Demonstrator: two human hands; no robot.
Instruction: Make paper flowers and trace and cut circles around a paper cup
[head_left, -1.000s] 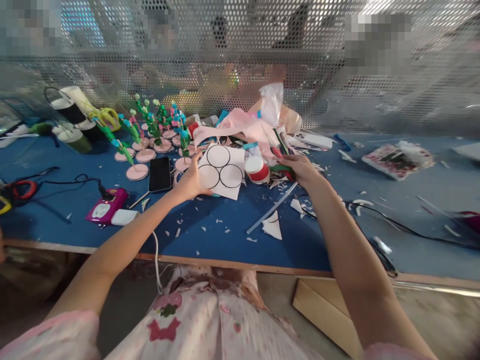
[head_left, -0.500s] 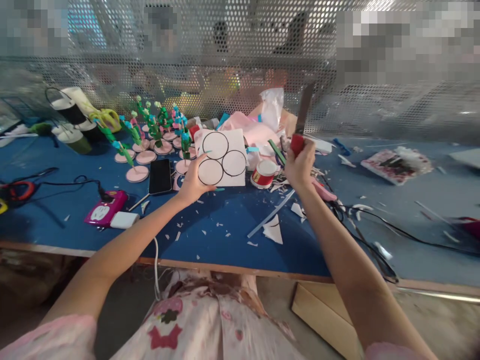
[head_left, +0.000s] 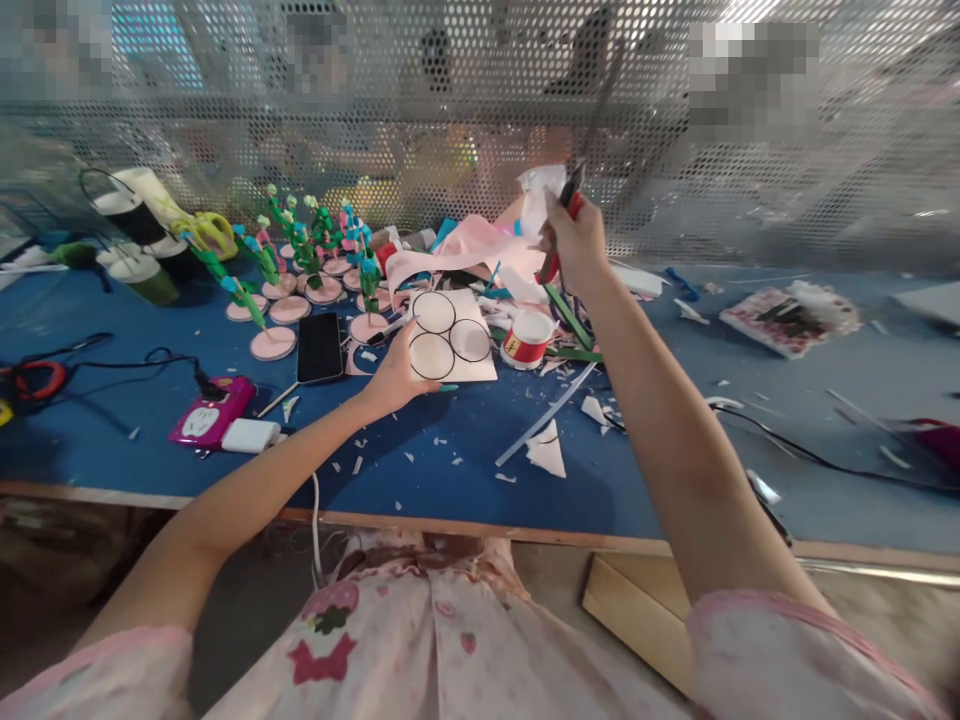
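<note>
My left hand (head_left: 401,372) pinches the left edge of a white card (head_left: 474,368) bearing three black-outlined circles. The thumb is at its lower edge, and the fingers are partly behind or beside the circles. My right hand (head_left: 581,238) is raised over the back of the table, fingers closed round a red-and-black tool (head_left: 574,190). Its exact kind is unclear because the hand covers much of it. Just right of the card stands a red-and-white tub (head_left: 527,340). Green strips (head_left: 570,318) lie beneath my right hand, near the tub.
Several small flower stems on round pink bases (head_left: 273,343) stand to the left, by a black phone (head_left: 320,347). A magenta power socket (head_left: 214,410) has cables. Pink sheet scraps (head_left: 480,245) pile up behind. White offcuts (head_left: 547,450) litter the blue table; a perforated screen (head_left: 480,130) rises behind.
My right hand has moved left and farther back; the long grey blade seen above its red handle no longer shows there. The card has dropped slightly, still in my left hand.
</note>
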